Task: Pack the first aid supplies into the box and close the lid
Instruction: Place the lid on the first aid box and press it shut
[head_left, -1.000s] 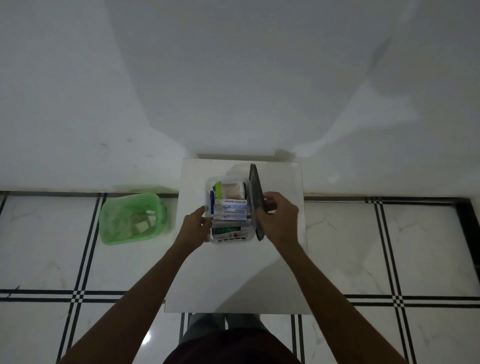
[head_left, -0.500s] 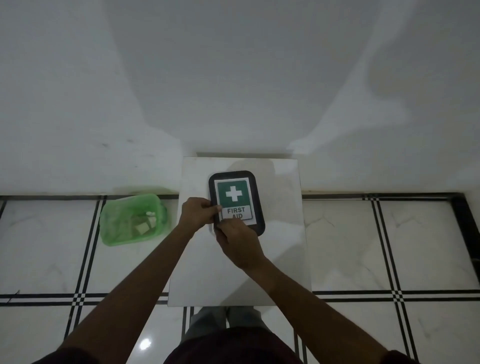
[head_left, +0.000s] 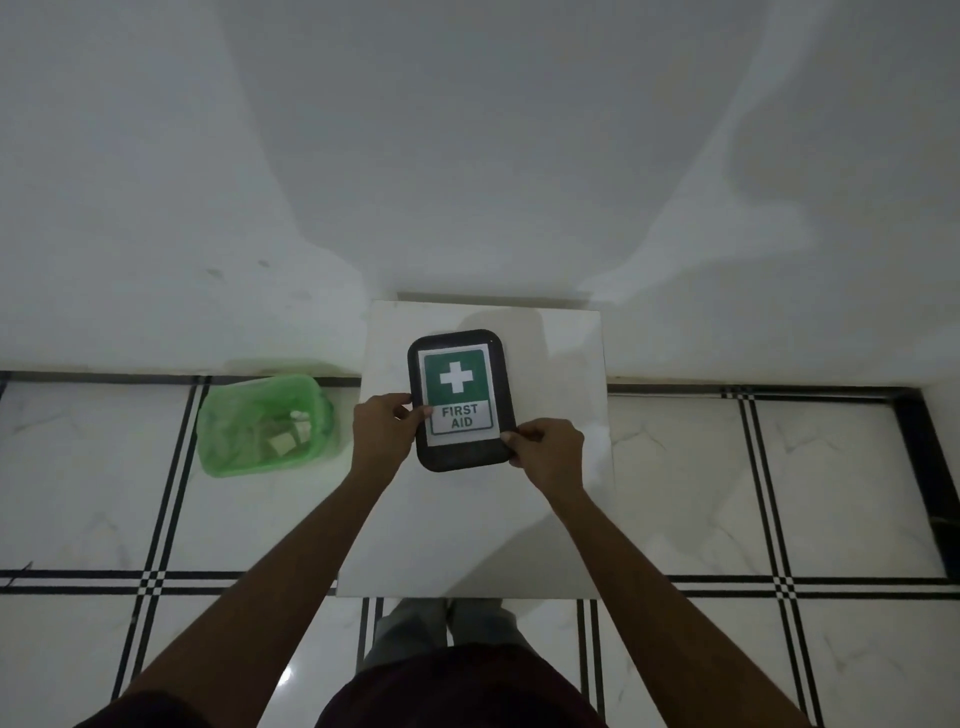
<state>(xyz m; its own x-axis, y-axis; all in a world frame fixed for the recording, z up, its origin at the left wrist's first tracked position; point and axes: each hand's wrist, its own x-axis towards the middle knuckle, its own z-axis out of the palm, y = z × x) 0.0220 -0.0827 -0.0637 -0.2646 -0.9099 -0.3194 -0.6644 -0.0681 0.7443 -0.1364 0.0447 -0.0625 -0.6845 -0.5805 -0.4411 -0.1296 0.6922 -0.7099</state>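
Note:
The first aid box stands on the small white table (head_left: 550, 519), covered by its black lid (head_left: 460, 397), which bears a green cross and a "FIRST AID" label. The lid lies flat over the box, so the supplies inside are hidden. My left hand (head_left: 383, 428) grips the lid's left edge with the thumb on top. At the lid's near right corner my right hand (head_left: 545, 451) presses with its fingers curled over the rim.
A green plastic basket (head_left: 223, 441) lined with a bag and holding scraps of paper stands on the tiled floor left of the table. A white wall rises behind the table. My feet show below the table's near edge.
The lid, upright beside the open box a second ago, now lies flat over it. My right hand has shifted from the lid's near middle to its right corner.

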